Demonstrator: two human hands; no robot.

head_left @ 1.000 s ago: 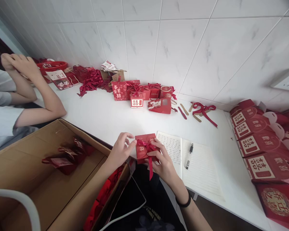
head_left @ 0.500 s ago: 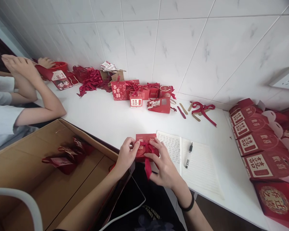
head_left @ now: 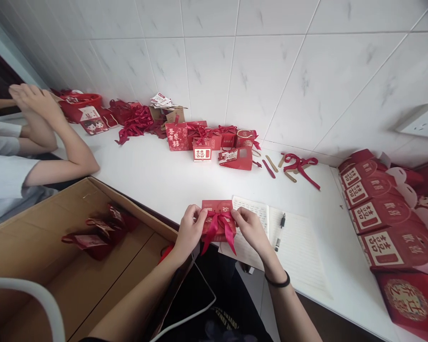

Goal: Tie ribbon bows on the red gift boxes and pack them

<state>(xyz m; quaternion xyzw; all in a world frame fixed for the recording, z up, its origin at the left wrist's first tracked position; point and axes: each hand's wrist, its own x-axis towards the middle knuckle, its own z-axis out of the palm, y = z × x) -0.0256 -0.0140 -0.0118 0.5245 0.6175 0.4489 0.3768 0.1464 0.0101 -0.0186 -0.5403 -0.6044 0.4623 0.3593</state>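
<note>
A red gift box (head_left: pixel 209 205) with gold Chinese characters is between my hands, at the front edge of the table. A crimson ribbon bow (head_left: pixel 219 219) is tied across its top, its two tails hanging down over the front. My left hand (head_left: pixel 190 229) is closed on the box's left side, the thumb on top by the bow's left loop. At the opposite side my right hand (head_left: pixel 250 228) pinches the box's edge close to the right loop. Whether the fingertips also grip the loops cannot be made out.
Right of the box lies an open notebook (head_left: pixel 299 247) with a pen (head_left: pixel 280 230). Folded red boxes (head_left: pixel 385 242) line the right end. Finished boxes (head_left: pixel 202 153) and loose ribbons (head_left: pixel 137 121) stand along the wall. A cardboard carton (head_left: pixel 121 266) is at left, beside another person's arms (head_left: pixel 69 137).
My right hand has let go of the ribbon tail and moved to the box's right side. The bow now lies spread, both tails hanging forward. My left hand stays at the left side.
</note>
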